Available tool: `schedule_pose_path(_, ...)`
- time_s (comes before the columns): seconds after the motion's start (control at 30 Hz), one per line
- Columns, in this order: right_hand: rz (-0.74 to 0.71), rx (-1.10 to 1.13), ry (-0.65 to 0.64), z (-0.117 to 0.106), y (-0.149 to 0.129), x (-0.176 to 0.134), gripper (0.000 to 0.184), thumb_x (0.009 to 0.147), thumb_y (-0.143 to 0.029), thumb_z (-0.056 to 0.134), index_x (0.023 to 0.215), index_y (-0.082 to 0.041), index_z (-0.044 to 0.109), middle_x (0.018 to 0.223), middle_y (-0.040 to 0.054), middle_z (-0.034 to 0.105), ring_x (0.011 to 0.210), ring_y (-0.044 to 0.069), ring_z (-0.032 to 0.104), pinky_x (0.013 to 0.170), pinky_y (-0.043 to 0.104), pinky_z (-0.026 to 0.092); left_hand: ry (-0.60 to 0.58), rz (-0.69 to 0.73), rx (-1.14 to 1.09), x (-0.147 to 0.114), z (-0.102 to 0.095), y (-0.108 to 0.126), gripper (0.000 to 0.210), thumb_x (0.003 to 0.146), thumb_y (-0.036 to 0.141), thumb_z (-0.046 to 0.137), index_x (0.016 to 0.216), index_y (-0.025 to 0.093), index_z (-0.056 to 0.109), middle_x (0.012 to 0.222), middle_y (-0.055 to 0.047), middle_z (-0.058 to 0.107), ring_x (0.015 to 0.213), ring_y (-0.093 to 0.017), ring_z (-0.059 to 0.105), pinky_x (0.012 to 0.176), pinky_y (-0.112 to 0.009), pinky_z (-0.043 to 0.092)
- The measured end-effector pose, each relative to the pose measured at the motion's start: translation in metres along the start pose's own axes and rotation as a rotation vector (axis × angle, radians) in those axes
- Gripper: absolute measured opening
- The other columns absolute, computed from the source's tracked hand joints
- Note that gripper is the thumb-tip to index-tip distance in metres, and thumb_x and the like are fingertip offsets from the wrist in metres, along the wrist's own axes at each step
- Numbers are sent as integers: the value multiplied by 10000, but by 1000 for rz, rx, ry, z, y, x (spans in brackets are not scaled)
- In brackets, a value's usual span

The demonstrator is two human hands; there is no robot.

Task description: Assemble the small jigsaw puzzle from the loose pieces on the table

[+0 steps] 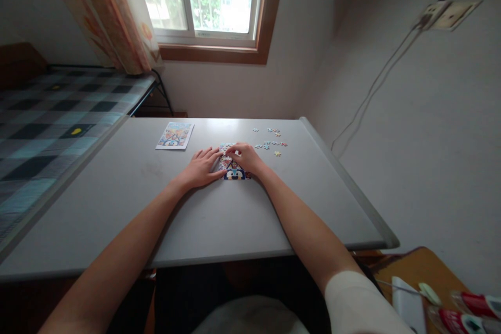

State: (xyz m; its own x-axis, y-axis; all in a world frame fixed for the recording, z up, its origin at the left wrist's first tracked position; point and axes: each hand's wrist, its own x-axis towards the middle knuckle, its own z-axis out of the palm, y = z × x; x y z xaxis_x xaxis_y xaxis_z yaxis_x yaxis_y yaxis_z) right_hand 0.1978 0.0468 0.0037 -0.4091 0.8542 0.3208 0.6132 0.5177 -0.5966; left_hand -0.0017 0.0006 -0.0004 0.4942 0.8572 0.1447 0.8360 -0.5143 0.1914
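A partly assembled jigsaw puzzle [235, 174] lies flat on the grey-white table, showing a dark blue cartoon face along its near edge. My left hand [200, 168] is spread flat at the puzzle's left side, its fingertips and thumb touching that edge. Over the upper part of the puzzle, my right hand [247, 157] is pinched, thumb and index finger closed on a small jigsaw piece that the fingers mostly hide. Loose jigsaw pieces [266, 145] lie scattered just beyond and right of my right hand.
A printed reference picture [175, 136] lies at the table's far left. The table [188, 235] has raised side edges. A bed [78, 99] stands to the left, and a cable hangs on the right wall. A wooden stool [422, 266] at lower right holds bottles and a white object.
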Motion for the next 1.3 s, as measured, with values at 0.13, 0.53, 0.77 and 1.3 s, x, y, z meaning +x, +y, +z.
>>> schedule_pose_path(0.13, 11, -40, -13, 1, 0, 0, 147, 839, -178, 638, 877, -232, 769, 823, 19, 683, 744, 136, 550, 768, 261, 412, 0, -6, -13, 0, -1, 1, 642, 909, 563, 479, 1428, 190, 415, 1535, -99, 361, 1431, -294, 272, 1164, -472, 194)
schedule_pose_path(0.53, 64, -114, 21, 11, 9, -1, 145, 833, -235, 648, 888, -273, 777, 937, 49, 636, 949, 191, 554, 910, 331, 391, -12, -20, -8, 1, -1, 1, 650, 908, 573, 474, 1427, 186, 420, 1533, -106, 363, 1432, -297, 267, 1164, -470, 189)
schedule_pose_path(0.77, 61, -90, 51, 10, 7, -1, 132, 822, -231, 648, 882, -249, 765, 904, 45, 628, 906, 188, 545, 900, 337, 389, -2, -15, -13, 0, 0, 0, 641, 911, 581, 460, 1431, 208, 418, 1537, -94, 360, 1434, -293, 264, 1164, -468, 186)
schedule_pose_path(1.3, 50, -171, 24, 8, 6, -1, 120, 817, -244, 644, 829, -250, 763, 928, 47, 659, 950, 221, 517, 870, 354, 368, -5, -21, -8, 0, 1, -1, 634, 912, 574, 472, 1422, 200, 428, 1535, -93, 363, 1432, -291, 268, 1164, -458, 189)
